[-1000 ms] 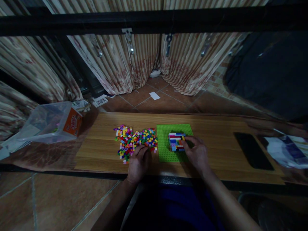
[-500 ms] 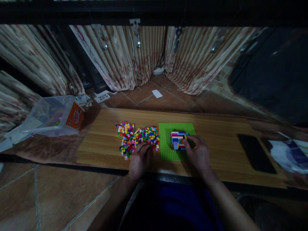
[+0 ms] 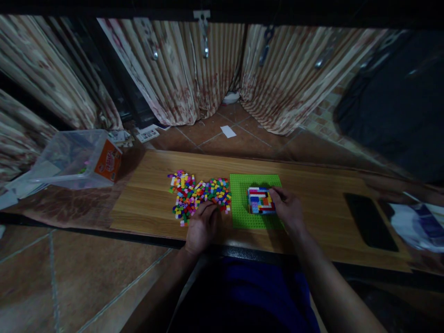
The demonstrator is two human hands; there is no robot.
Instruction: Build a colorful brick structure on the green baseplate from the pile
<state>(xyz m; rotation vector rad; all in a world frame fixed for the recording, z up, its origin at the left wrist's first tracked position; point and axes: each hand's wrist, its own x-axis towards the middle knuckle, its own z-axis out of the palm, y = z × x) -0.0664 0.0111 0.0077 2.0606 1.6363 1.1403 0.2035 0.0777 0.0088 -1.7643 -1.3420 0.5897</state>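
A small, multicoloured building-brick structure [image 3: 258, 203] with layered rows stands on a green studded baseplate [image 3: 239, 219]. At its upper right corner, the fingers of my right hand [image 3: 290, 210] are closed against its edge. My left hand [image 3: 201, 226] rests at the near side of a pile of loose building bricks [image 3: 189, 194], left of the baseplate. Its fingers are curled together, and anything between them is hidden.
The wooden board [image 3: 322, 208] carries all of this. A black phone-like slab [image 3: 371, 222] lies at right beside a white and blue packet [image 3: 421, 226]. A clear plastic bin [image 3: 72, 159] with an orange label stands at left. Striped curtains [image 3: 176, 74] hang behind.
My right hand has shifted from over the structure's top to its right edge, uncovering more of the top. The left hand stays by the pile. The camera view has tilted slightly.
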